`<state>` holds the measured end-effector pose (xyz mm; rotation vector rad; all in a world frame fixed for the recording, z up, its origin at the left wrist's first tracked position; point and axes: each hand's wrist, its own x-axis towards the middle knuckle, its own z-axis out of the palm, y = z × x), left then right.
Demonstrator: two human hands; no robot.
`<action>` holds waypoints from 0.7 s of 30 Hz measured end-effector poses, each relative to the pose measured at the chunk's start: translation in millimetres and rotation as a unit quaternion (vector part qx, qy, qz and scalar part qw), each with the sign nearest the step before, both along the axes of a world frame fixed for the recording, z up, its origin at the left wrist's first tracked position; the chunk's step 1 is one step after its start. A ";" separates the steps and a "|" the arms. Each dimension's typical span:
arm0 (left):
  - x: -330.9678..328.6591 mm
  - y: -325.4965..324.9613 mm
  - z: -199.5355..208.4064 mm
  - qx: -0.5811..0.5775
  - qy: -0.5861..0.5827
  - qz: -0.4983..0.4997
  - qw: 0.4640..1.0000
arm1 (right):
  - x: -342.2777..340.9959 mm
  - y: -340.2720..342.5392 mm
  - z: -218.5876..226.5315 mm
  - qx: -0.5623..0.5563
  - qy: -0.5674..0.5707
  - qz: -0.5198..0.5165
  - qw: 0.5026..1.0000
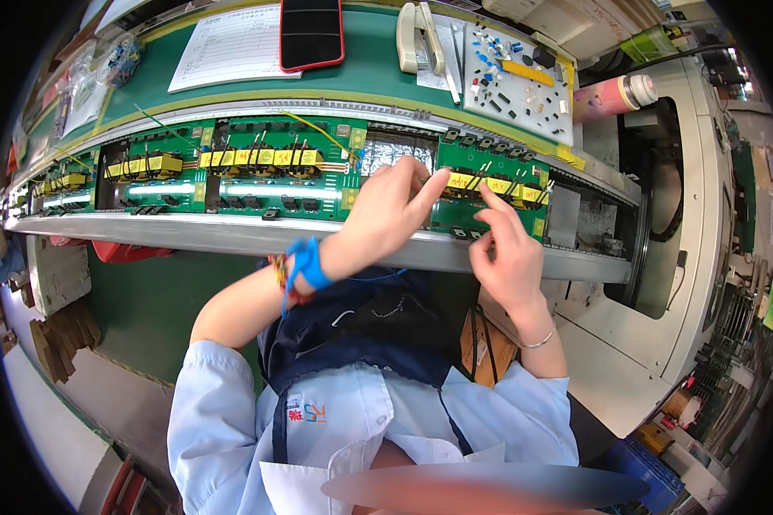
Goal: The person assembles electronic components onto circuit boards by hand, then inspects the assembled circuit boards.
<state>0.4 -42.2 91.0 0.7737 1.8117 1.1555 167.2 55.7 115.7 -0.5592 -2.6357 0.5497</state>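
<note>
A green circuit board (pixel 442 215) lies in the metal rail before me, with yellow-taped transformers (pixel 507 188) in a row and dark leads standing up from them. My left hand (pixel 391 206), with a blue band on its wrist, reaches over the board's left edge. One stretched digit touches or nearly touches the leftmost transformer; its other fingers are bent and partly hidden. My right hand (pixel 508 253) comes from the near side. Its index finger is stretched to the transformers, the others curled, and no held thing shows.
More green boards (pixel 275 137) with yellow transformers line the rail (pixel 232 233) to the left. Behind it lie paper sheets (pixel 223 51), a red-edged phone (pixel 312 34), a beige stapler (pixel 418 39) and a white tray (pixel 532 120) of loose components. A pink bottle (pixel 610 97) and a machine (pixel 704 215) stand right.
</note>
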 end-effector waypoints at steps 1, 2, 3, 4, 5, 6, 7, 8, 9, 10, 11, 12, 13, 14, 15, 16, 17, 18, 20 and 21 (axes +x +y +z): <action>4.3 -10.1 3.7 0.059 0.159 -0.021 0.985 | 5.7 1.5 3.3 -0.041 0.004 -0.004 0.999; 9.2 -22.7 9.0 0.117 0.316 -0.039 0.941 | 10.2 0.9 7.8 -0.039 0.024 -0.019 0.999; 18.1 -35.3 8.8 0.130 0.331 -0.098 0.930 | 15.6 0.2 9.9 -0.038 0.042 -0.034 0.998; 26.9 -41.9 9.4 0.166 0.390 -0.124 0.897 | 19.2 2.2 9.6 -0.044 0.050 -0.039 0.997; 34.0 -45.3 9.1 0.203 0.447 -0.147 0.859 | 22.1 5.0 8.4 -0.044 0.051 -0.041 0.997; 40.6 -47.6 4.3 0.195 0.459 -0.163 0.851 | 25.2 7.4 6.3 -0.065 0.054 -0.048 0.995; 42.5 -47.2 -0.1 0.195 0.460 -0.165 0.850 | 28.4 9.0 4.3 -0.086 0.057 -0.055 0.993; 43.6 -45.4 -4.0 0.181 0.459 -0.164 0.854 | 32.1 9.8 2.6 -0.085 0.053 -0.060 0.993; 44.3 -43.8 -5.6 0.167 0.458 -0.163 0.858 | 35.3 10.7 1.5 -0.085 0.055 -0.063 0.993; 44.9 -45.9 -4.3 0.169 0.464 -0.177 0.851 | 38.3 11.7 0.6 -0.080 0.057 -0.060 0.993; 47.8 -48.9 -6.1 0.169 0.465 -0.180 0.850 | 41.8 12.0 -1.2 -0.076 0.058 -0.058 0.994; 51.5 -51.8 -9.5 0.175 0.462 -0.184 0.850 | 45.2 12.6 -3.2 -0.077 0.059 -0.061 0.993; 53.6 -53.1 -11.7 0.181 0.460 -0.187 0.849 | 48.5 13.3 -5.2 -0.077 0.062 -0.067 0.993; 52.8 -51.8 -12.1 0.184 0.473 -0.191 0.840 | 50.0 14.4 -6.5 -0.076 0.065 -0.074 0.992; 51.9 -50.1 -11.0 0.185 0.474 -0.194 0.839 | 49.6 15.4 -7.1 -0.075 0.067 -0.077 0.992; 50.7 -48.0 -8.2 0.187 0.474 -0.190 0.839 | 47.3 16.3 -7.4 -0.073 0.079 -0.081 0.991; 50.8 -44.9 -5.0 0.190 0.473 -0.186 0.840 | 46.2 17.7 -6.9 -0.070 0.090 -0.085 0.990; 49.7 -40.1 -0.7 0.188 0.480 -0.189 0.836 | 44.4 18.9 -5.7 -0.069 0.090 -0.088 0.990; 51.8 -33.3 2.7 0.187 0.480 -0.188 0.836 | 39.4 21.0 -3.8 -0.061 0.057 -0.092 0.992; 52.7 -29.5 4.3 0.185 0.481 -0.185 0.837 | 37.9 23.1 -4.8 -0.060 0.059 -0.095 0.992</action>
